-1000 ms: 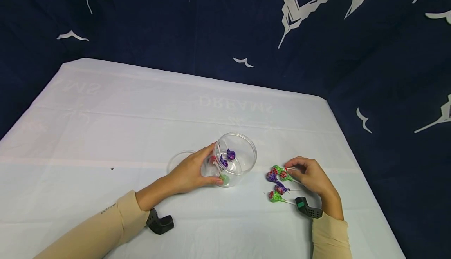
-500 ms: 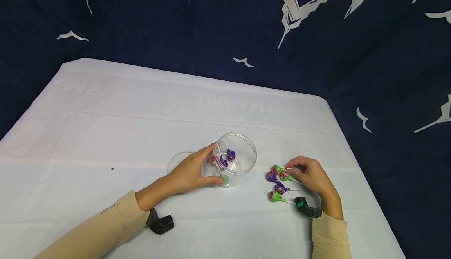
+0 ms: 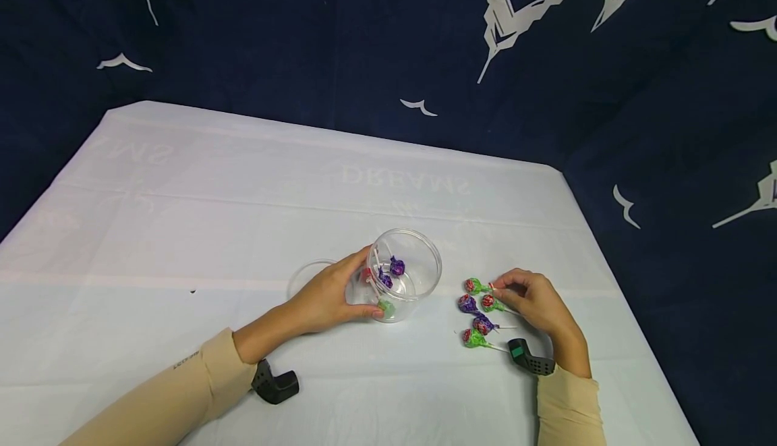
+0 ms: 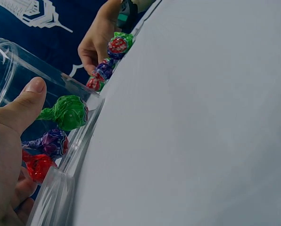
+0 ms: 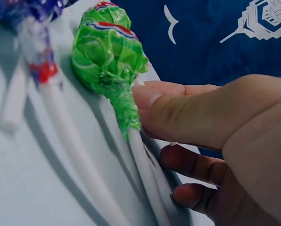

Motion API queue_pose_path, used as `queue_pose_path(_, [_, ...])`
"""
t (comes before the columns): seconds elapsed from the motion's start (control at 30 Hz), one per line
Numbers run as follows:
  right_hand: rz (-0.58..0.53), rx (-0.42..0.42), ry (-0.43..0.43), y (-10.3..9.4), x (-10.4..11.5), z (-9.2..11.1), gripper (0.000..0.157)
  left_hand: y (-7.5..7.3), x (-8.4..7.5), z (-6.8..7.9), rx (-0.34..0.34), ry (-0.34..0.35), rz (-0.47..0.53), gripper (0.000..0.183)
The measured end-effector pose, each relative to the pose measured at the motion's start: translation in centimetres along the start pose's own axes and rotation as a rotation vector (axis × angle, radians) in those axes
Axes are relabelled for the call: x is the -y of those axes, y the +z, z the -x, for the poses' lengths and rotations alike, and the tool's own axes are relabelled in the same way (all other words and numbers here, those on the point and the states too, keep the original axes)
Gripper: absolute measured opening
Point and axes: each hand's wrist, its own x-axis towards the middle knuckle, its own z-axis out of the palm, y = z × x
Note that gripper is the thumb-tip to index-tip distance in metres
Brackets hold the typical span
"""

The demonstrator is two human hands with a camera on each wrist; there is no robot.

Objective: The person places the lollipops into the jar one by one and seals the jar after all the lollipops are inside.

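Observation:
My left hand (image 3: 330, 297) grips a clear plastic jar (image 3: 419, 304), thumb in front and fingers behind. Its mouth faces up without a lid. Inside lie several wrapped lollipops: purple ones (image 3: 397, 266), a red one (image 4: 38, 166) and a green one (image 4: 70, 113). To the right of the jar, my right hand (image 3: 537, 301) pinches the stick of a green-wrapped lollipop (image 3: 475, 286) between thumb and fingertips. Just below it on the cloth lie another green lollipop (image 3: 490, 303), two purple ones (image 3: 483, 325) and a lower green one (image 3: 473, 338), sticks pointing right.
A clear round lid (image 3: 301, 276) lies flat behind my left hand, partly hidden by it. White cloth (image 3: 243, 230) covers the table, and a dark blue patterned curtain (image 3: 273, 41) hangs behind and to the right. A small dark speck (image 3: 193, 291) sits at left.
The green lollipop in my right hand has shifted slightly left and away, separating from the purple one below it. My left hand and the jar stay in place.

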Motion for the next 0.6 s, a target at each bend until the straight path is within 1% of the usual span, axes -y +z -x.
queue_pose_path(0.1, [-0.003, -0.016, -0.012, 0.02, 0.02, 0.04, 0.006, 0.02, 0.02, -0.02, -0.001, 0.003, 0.003, 0.103])
queue_pose_path(0.33, [-0.004, -0.084, -0.035, 0.15, 0.01, -0.08, 0.005, 0.04, 0.08, -0.03, -0.003, 0.007, -0.001, 0.103])
queue_pose_path(0.6, [-0.012, -0.130, -0.003, 0.25, 0.27, -0.14, 0.004, 0.06, 0.11, 0.00, -0.006, 0.004, 0.002, 0.103])
